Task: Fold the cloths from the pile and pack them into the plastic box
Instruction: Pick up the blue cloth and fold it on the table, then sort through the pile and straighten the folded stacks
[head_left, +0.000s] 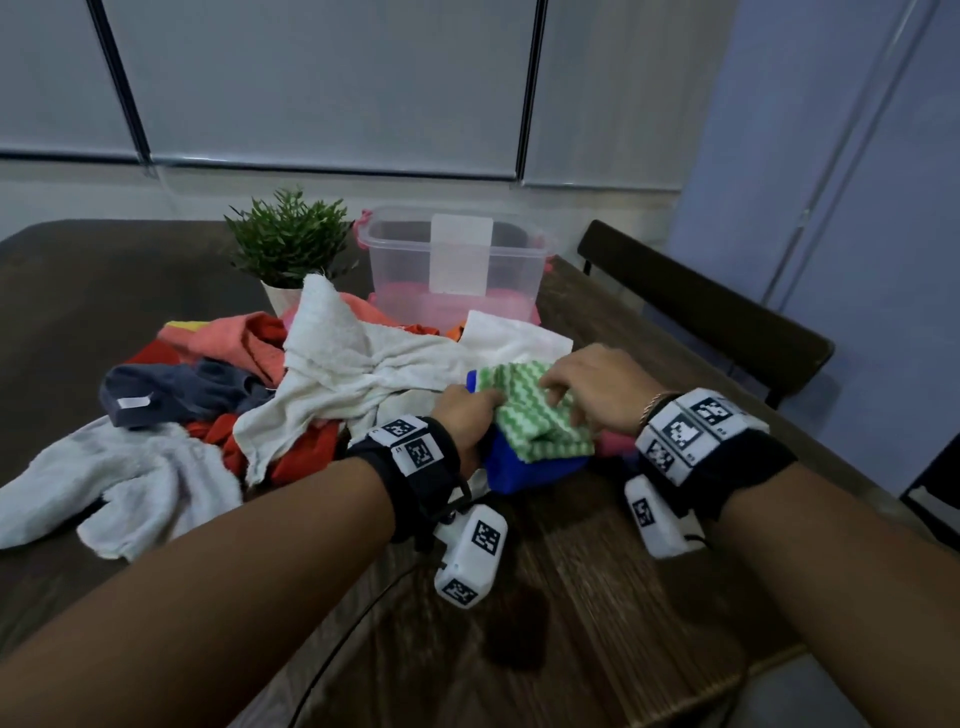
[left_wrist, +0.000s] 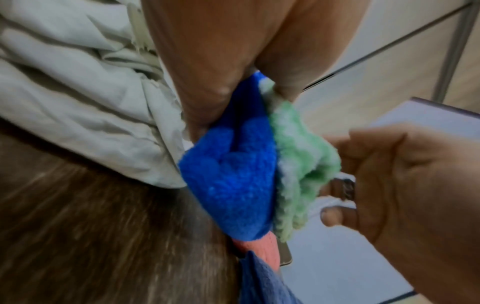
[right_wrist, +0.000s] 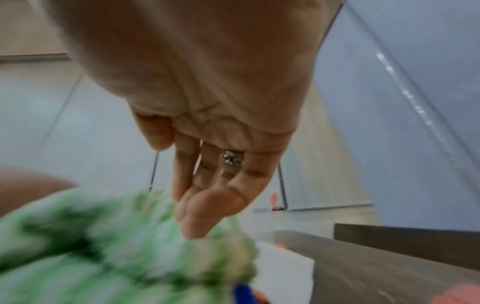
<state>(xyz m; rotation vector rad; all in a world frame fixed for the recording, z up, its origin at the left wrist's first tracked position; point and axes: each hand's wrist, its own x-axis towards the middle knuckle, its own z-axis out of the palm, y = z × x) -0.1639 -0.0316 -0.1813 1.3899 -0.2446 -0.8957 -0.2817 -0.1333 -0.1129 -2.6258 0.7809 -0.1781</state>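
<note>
A small cloth (head_left: 535, 415), fleecy blue on one face and green-and-white zigzag on the other, is held low over the bench (head_left: 613, 597) at the near right edge of the pile (head_left: 332, 364). The left hand (head_left: 467, 415) is clamped on its left edge: in the left wrist view the blue and green layers are pinched together between thumb and fingers. The right hand (head_left: 587, 384) lies on the green face with fingers bent and fingertips pressing into the fabric; in the right wrist view the fingers (right_wrist: 205, 207) look nearly straight above the blurred green, so a true grip cannot be confirmed and the hand is judged to be open.

The cloth is judged to be light, soft and limp, with a plush nap that gives good friction and little risk of slipping. No stiffness can be expected; any unsupported part will sag and bunch. It is best taken by its corners or along one hemmed edge, one hand at each end, so that it can be drawn flat before being doubled over. A pinch in the middle would only gather it into a wad.

The box (head_left: 457, 260) stands at the far side beyond the pile, beside a plant (head_left: 288, 239). No cloth can be made out in it for certain; something pink shows low through its wall.
</note>
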